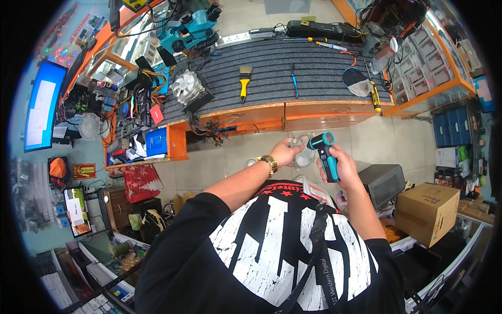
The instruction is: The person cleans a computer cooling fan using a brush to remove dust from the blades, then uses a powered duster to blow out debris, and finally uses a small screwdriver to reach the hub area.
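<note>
My left hand, with a gold watch at its wrist, grips a translucent plastic fan by its edge. In my right hand is a black and teal handheld air blower, its round head tilted up beside the fan. Both are held over the floor, on my side of the workbench. On the striped grey bench mat lie a yellow-handled paintbrush and a blue toothbrush-like brush. A CPU cooler with a white fan stands to their left.
Bench drawers face me. A teal microscope stands at the back left, near a motherboard. A cloth pouch and a yellow screwdriver lie on the right. Behind my right arm are a computer case and cardboard box.
</note>
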The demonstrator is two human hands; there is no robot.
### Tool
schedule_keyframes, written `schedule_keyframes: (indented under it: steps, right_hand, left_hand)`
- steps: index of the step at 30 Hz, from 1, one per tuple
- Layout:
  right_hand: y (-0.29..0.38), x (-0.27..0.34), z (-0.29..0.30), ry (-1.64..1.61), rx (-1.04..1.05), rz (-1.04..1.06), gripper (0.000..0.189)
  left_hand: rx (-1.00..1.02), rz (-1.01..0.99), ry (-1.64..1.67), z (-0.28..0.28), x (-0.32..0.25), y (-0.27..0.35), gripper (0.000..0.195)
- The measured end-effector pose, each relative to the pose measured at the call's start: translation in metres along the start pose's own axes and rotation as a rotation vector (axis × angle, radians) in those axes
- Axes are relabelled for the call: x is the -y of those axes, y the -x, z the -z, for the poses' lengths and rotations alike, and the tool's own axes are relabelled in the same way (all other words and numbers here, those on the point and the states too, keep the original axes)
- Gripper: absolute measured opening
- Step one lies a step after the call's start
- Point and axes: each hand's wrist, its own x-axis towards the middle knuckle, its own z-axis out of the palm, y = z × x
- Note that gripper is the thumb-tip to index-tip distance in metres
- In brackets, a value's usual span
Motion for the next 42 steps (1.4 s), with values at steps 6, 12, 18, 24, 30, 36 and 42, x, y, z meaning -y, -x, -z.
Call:
schedule_keyframes:
  steps: [6, 12, 18, 24, 30, 36, 42]
  right_hand:
    - [0.005, 0.025, 0.015, -0.090, 0.177, -0.125, 0.047]
    - [0.001, 0.042, 0.003, -0.197, 0.605, -0.294, 0.054]
    - [0.027, 0.084, 0.009, 0.090, 0.497, -0.554, 0.046]
    - [0.019, 0.009, 0.046, 0.285, -0.116, -0.535, 0.036]
    - [-0.020, -0.039, -0.041, -0.093, -0.156, -0.333, 0.042]
    - [-0.099, -0.019, -0.133, -0.115, 0.072, -0.215, 0.044]
    - [-0.121, 0.002, -0.183, -0.026, -0.075, -0.185, 0.044]
  left_hand:
    - [0.007, -0.281, -0.435, 0.018, 0.013, -0.005, 0.044]
    - [0.278, -0.549, -1.377, 0.007, -0.032, 0.027, 0.049]
    - [0.334, -0.586, -1.414, 0.044, -0.005, 0.011, 0.055]
    - [0.236, -0.448, -1.338, 0.128, 0.027, 0.016, 0.058]
    - [0.223, -0.403, -1.352, 0.192, 0.020, 0.036, 0.057]
    - [0.252, -0.880, -1.446, 0.197, -0.016, 0.035, 0.041]
    - [0.271, -1.140, -1.348, 0.217, -0.026, 0.034, 0.034]
